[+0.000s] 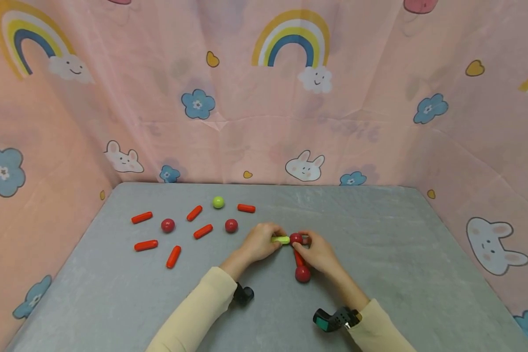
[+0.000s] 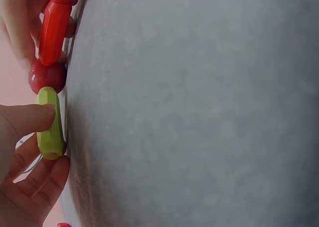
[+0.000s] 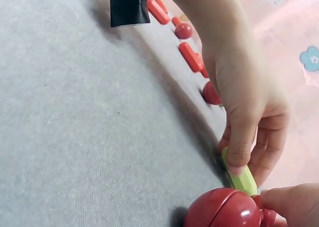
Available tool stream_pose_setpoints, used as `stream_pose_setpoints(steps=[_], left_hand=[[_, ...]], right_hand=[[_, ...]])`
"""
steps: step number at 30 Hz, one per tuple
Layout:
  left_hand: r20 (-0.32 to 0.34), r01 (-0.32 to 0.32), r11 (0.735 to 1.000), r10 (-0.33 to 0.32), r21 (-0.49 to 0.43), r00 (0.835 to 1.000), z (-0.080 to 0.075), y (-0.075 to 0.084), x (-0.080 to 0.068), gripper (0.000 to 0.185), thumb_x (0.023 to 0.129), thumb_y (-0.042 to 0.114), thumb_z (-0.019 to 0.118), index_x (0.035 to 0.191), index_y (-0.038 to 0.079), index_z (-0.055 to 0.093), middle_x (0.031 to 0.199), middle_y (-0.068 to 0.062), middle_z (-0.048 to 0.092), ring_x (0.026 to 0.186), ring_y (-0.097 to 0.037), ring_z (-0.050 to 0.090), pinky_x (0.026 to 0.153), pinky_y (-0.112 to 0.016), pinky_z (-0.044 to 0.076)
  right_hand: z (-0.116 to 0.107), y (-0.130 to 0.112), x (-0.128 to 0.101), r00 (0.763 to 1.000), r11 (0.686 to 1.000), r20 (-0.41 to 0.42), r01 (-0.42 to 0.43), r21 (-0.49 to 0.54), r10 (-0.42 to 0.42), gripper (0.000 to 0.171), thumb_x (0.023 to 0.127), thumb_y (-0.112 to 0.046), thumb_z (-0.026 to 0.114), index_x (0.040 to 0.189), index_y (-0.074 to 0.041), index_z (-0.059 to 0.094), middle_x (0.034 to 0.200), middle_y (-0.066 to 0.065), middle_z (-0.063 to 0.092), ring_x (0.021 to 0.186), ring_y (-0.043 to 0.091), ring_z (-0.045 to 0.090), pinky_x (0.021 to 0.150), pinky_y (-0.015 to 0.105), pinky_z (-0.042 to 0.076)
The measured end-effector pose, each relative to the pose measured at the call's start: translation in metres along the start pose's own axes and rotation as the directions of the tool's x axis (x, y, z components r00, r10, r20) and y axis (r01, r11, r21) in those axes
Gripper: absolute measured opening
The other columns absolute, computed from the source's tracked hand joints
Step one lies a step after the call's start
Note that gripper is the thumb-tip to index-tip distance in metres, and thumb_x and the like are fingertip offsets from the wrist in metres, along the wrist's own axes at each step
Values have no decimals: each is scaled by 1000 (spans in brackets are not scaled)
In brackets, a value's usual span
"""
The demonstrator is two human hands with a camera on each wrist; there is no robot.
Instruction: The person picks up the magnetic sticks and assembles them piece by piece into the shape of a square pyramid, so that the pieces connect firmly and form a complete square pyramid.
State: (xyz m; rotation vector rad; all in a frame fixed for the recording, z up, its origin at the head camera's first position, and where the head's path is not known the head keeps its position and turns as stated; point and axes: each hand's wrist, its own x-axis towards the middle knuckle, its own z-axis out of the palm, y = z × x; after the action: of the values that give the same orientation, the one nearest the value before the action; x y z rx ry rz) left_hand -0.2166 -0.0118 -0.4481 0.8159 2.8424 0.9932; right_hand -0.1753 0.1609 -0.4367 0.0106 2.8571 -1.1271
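Observation:
On the grey table (image 1: 378,230) my left hand (image 1: 276,238) pinches a short green stick (image 1: 281,239) between thumb and fingers. The stick's end touches a red ball (image 1: 296,238). My right hand (image 1: 307,241) pinches that ball from the other side. A red stick (image 1: 298,257) runs from it toward me to a second red ball (image 1: 302,274). In the left wrist view the green stick (image 2: 50,129), red ball (image 2: 47,76) and red stick (image 2: 54,32) lie in line. In the right wrist view, the left hand's thumb presses on the green stick (image 3: 241,179) beside the red ball (image 3: 224,209).
Several loose red sticks (image 1: 203,231) lie on the table's left half, with two red balls (image 1: 167,225) (image 1: 231,225) and a green ball (image 1: 218,202) among them. Pink printed cloth (image 1: 264,122) walls in the table on three sides.

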Motion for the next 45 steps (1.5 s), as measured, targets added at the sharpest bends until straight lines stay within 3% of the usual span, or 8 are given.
stream_pose_setpoints(steps=[7, 16, 23, 28, 34, 38, 42, 45], left_hand=[[-7, -14, 1000, 14, 8, 1000, 0, -1, -1, 18, 79, 7, 69, 96, 11, 70, 93, 0, 67, 84, -13, 59, 75, -28, 48], [-19, -5, 1000, 5, -12, 1000, -2, -2, -3, 19, 79, 8, 68, 98, 12, 70, 94, 0, 67, 85, -13, 60, 73, -26, 48], [-45, 5, 1000, -6, -30, 999, -20, -3, -9, 23, 81, 11, 68, 104, 14, 68, 102, 1, 65, 94, -15, 60, 76, -27, 49], [-99, -5, 1000, 3, -19, 995, -36, -8, -16, 24, 81, 12, 68, 105, 15, 68, 102, 1, 65, 93, -15, 59, 77, -29, 49], [-209, 22, 998, -35, -61, 977, -51, -24, -24, 24, 79, 9, 71, 102, 12, 69, 102, 0, 64, 94, -21, 60, 78, -30, 49], [-298, 42, 993, -72, -107, 952, -57, -34, -29, 22, 76, 7, 72, 98, 11, 69, 101, 0, 64, 79, -24, 58, 68, -31, 48], [-336, 91, 988, -128, -123, 933, -61, -42, -34, 22, 76, 9, 73, 98, 13, 69, 105, -1, 63, 90, -21, 58, 77, -35, 48], [-324, 119, 987, -149, -110, 934, -62, -49, -36, 24, 77, 10, 73, 100, 12, 68, 109, -3, 62, 105, -21, 56, 88, -38, 45]], right_hand=[[5, 1, 3, 1000, 1000, -18, -4, 25, 5, 35, 85, -19, 64, 113, 1, 57, 88, 14, 58, 64, 17, 50, 49, 26, 40], [6, 3, 4, 1000, 998, -18, -9, 59, 10, 33, 85, -19, 63, 111, 1, 57, 86, 12, 57, 57, 14, 50, 44, 26, 42], [7, 2, 4, 999, 997, -20, -31, 66, 32, 33, 85, -19, 62, 112, 1, 56, 88, 13, 58, 54, 13, 50, 44, 26, 44], [8, 1, 4, 999, 998, -22, -39, 58, 40, 33, 85, -19, 62, 111, 1, 56, 88, 13, 58, 54, 13, 50, 45, 26, 44], [8, 1, 4, 998, 996, -11, -53, 76, 55, 33, 86, -19, 62, 113, 0, 56, 91, 13, 58, 57, 14, 51, 45, 25, 45], [9, 1, 4, 998, 995, -12, -64, 80, 65, 34, 86, -20, 62, 113, -1, 56, 91, 14, 58, 58, 15, 51, 45, 25, 45], [10, -1, 4, 997, 993, -11, -78, 93, 79, 34, 86, -20, 62, 113, -2, 56, 92, 14, 57, 59, 16, 52, 45, 24, 46], [12, -2, 5, 996, 992, -10, -87, 94, 88, 34, 86, -20, 62, 114, -2, 56, 92, 13, 57, 59, 16, 52, 45, 24, 45]])
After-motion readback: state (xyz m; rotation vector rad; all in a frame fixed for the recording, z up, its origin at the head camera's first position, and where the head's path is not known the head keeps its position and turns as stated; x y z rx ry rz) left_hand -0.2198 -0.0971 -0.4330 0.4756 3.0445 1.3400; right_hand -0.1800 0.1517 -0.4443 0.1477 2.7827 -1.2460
